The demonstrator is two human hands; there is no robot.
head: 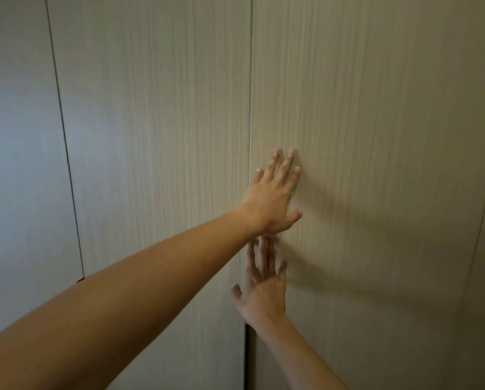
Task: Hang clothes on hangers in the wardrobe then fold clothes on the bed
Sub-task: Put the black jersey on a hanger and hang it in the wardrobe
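The left hand (272,195) is pressing flat with fingers spread on the right wardrobe door (376,122), beside its left edge. The right hand (264,291) is pressing flat just below it.

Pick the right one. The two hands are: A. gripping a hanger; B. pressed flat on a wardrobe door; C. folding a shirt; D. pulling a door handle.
B: the left hand and right hand both lie flat, fingers straight, on the wood-grain wardrobe door right of the seam.
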